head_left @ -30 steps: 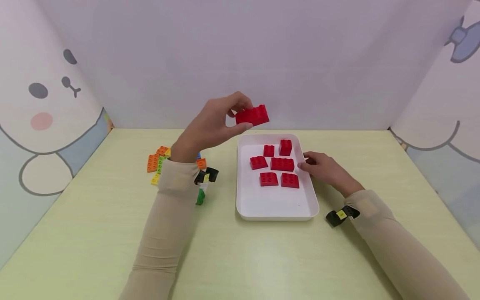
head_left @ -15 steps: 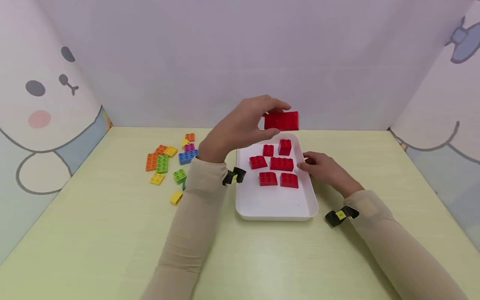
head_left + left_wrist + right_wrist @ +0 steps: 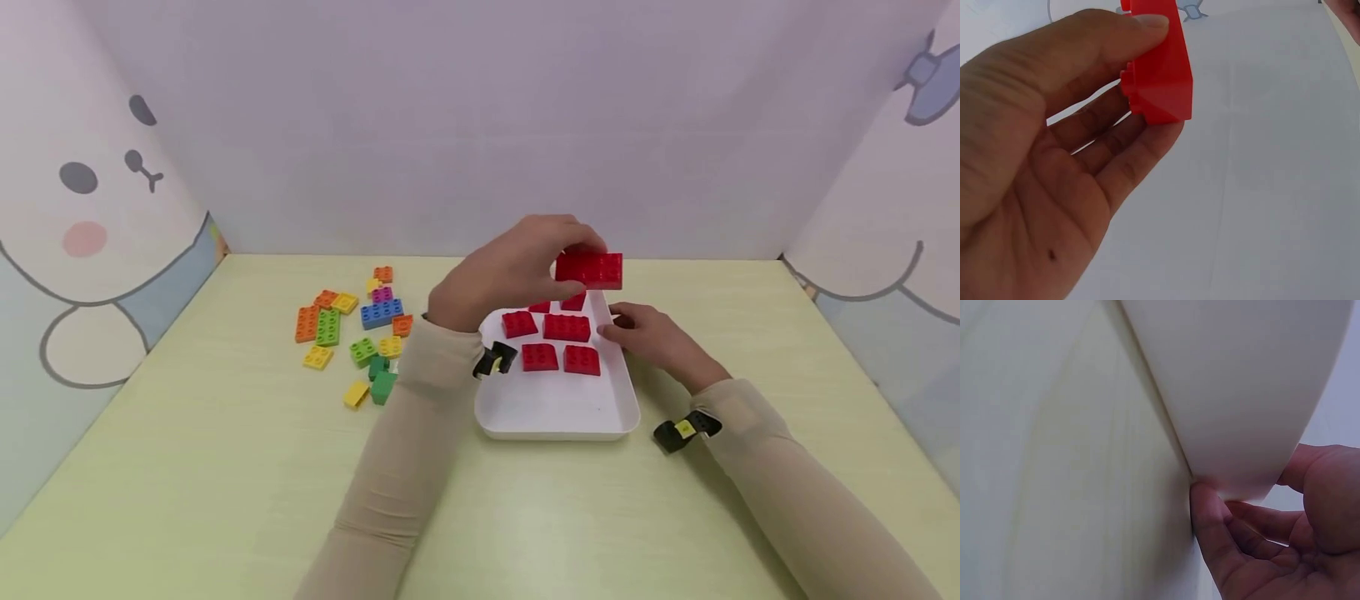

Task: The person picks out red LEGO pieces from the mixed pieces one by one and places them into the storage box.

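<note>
My left hand point(image 3: 517, 271) pinches a red building brick point(image 3: 596, 272) between thumb and fingers, above the far right end of a white tray point(image 3: 555, 421). The left wrist view shows the thumb on one side of the brick point(image 3: 1166, 69) and fingertips under its end. Several red bricks point(image 3: 566, 327) lie in the tray; the two farthest are partly hidden behind my left hand and the held brick. My right hand point(image 3: 652, 342) grips the tray's right edge. In the right wrist view, its thumb reaches over the rim of the tray point(image 3: 1235, 394) and the fingers touch the outer wall.
Left of the tray, loose bricks in other colours lie on the table point(image 3: 187, 467), among them a blue brick point(image 3: 382, 313), a lime green brick point(image 3: 327, 327) and a yellow brick point(image 3: 356, 394). A wall point(image 3: 480, 125) rises behind the table's far edge.
My left hand has carried the red brick rightward, from above the tray's far left corner to its far right end, then lower. My right hand has stayed at the tray's edge.
</note>
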Tool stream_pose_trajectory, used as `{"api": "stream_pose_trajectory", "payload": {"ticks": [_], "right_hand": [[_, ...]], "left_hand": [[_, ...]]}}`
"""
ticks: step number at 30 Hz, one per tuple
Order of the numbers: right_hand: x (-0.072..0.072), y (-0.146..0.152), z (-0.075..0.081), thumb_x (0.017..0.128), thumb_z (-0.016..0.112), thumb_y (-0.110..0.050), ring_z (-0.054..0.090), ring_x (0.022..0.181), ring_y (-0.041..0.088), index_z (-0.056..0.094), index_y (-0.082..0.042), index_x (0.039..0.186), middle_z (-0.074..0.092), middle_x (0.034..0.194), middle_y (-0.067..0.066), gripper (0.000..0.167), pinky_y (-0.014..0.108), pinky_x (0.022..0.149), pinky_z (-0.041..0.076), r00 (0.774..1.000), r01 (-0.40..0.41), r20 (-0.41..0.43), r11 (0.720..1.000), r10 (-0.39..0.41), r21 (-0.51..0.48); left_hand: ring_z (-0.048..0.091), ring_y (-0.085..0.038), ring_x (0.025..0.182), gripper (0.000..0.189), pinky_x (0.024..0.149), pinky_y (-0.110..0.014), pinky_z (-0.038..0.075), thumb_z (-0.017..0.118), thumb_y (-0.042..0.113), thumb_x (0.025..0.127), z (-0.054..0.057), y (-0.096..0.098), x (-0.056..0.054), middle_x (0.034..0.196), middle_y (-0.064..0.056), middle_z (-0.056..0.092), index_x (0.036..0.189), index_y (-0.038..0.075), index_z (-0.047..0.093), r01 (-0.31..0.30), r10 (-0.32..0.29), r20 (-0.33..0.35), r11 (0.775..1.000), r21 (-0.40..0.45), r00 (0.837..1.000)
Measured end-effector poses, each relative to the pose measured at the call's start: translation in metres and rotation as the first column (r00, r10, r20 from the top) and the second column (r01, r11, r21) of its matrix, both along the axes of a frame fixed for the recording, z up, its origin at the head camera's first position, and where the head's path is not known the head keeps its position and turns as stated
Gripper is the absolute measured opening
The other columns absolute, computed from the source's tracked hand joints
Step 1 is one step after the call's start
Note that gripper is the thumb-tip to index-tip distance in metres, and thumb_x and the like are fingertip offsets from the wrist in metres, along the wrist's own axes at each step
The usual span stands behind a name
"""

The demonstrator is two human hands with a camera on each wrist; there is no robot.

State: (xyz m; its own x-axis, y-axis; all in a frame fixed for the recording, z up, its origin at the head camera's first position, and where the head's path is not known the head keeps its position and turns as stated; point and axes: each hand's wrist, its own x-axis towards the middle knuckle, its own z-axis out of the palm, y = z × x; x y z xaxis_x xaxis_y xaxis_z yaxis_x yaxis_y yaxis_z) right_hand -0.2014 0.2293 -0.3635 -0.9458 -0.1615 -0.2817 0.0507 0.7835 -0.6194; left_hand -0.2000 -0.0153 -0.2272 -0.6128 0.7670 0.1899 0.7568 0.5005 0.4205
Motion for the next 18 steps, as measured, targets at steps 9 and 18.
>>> {"api": "stream_pose_trajectory", "payload": {"ticks": [9, 18], "right_hand": [[-0.001, -0.003, -0.003, 0.098, 0.065, -0.033, 0.046, 0.125, 0.042, 0.038, -0.008, 0.153, 0.047, 0.143, 0.023, 0.066, 0.057, 0.100, 0.048, 1.000, -0.021, -0.024, 0.998, 0.019, -0.060], [-0.002, -0.010, 0.000, 0.100, 0.061, -0.035, 0.049, 0.120, 0.039, 0.040, -0.003, 0.149, 0.052, 0.139, 0.023, 0.063, 0.055, 0.101, 0.045, 1.000, -0.003, -0.008, 0.998, 0.003, -0.065]], "left_hand": [[0.057, -0.011, 0.111, 0.044, 0.089, -0.013, 0.046, 0.073, 0.014, 0.093, 0.001, 0.023, 0.006, 0.127, -0.002, 0.062, 0.135, 0.007, 0.061, 0.067, -0.067, 0.012, 0.997, -0.048, 0.998], [0.059, -0.007, 0.104, 0.062, 0.088, -0.016, 0.047, 0.076, 0.019, 0.093, -0.013, 0.019, 0.005, 0.121, 0.001, 0.065, 0.148, 0.010, 0.050, 0.048, -0.026, 0.124, 0.983, -0.178, 0.992]]}}
